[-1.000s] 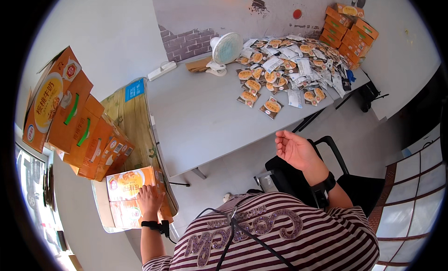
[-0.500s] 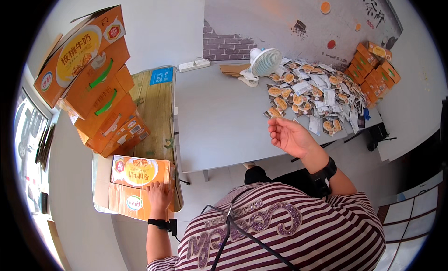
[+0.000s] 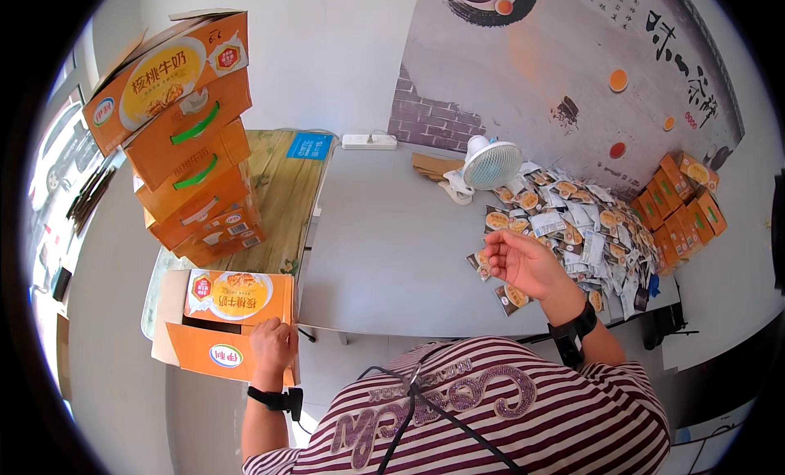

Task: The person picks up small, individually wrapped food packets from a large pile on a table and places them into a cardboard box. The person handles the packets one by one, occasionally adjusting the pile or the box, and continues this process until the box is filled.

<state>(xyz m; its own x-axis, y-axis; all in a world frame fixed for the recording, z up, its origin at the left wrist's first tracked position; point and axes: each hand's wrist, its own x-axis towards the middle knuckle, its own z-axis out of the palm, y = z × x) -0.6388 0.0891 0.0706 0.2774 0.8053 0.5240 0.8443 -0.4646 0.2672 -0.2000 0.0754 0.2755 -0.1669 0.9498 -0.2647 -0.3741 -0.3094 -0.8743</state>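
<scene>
An orange cardboard carton [image 3: 237, 297] lies at the left on the end of the wood-patterned table, a dark gap showing between its top flaps. My left hand [image 3: 275, 342] is closed on the edge of the carton's near flap [image 3: 217, 348], at its right end. Above the grey table's front part hovers my right hand [image 3: 523, 266], its fingers loosely bent and nothing visible in them. Close beyond and beside it spreads a big heap of small printed sachets [image 3: 585, 230]; a few loose sachets [image 3: 511, 297] lie near that hand.
Orange cartons with green handles [image 3: 192, 156] form a tall leaning stack at the left. A white clip fan [image 3: 491, 166] stands at the back beside folded brown cardboard [image 3: 433, 166]. Behind them is a power strip [image 3: 368, 141]. More orange cartons [image 3: 675, 213] are piled far right.
The carton's near flap has come away from the far one, opening a dark gap. My left hand has curled tighter at the flap. My right hand stays raised; the view has shifted.
</scene>
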